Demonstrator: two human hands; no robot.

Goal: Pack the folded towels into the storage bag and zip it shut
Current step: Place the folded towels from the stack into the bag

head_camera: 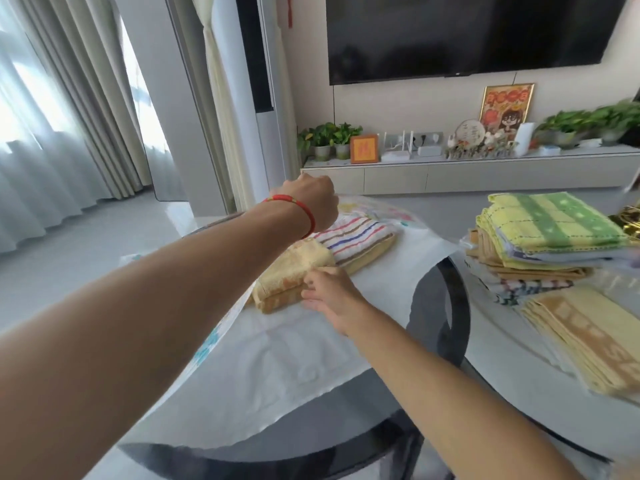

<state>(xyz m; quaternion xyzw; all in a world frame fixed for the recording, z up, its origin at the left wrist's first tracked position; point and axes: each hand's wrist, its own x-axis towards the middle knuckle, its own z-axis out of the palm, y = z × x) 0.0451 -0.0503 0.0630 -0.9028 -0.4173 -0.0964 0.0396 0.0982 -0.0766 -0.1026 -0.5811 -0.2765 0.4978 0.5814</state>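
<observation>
A white storage bag (pixel 298 358) with a clear patterned top flap lies open on the round table. Inside it lie a folded yellow-orange towel (pixel 287 271) and, behind that, a striped towel (pixel 356 237). My left hand (pixel 311 199), a red bracelet on its wrist, is raised above the bag and grips the clear flap, holding it up. My right hand (pixel 329 292) pinches the near right corner of the yellow-orange towel, inside the bag's mouth. More folded towels wait on the right: a tall stack topped by a green-yellow towel (pixel 550 226) and a yellow towel (pixel 588 337) in front.
The table (pixel 436 323) has a dark glass rim and a white centre. A gold object (pixel 628 220) lies at the far right edge. Behind stand a TV cabinet with plants and frames, a wall TV, and curtains at left.
</observation>
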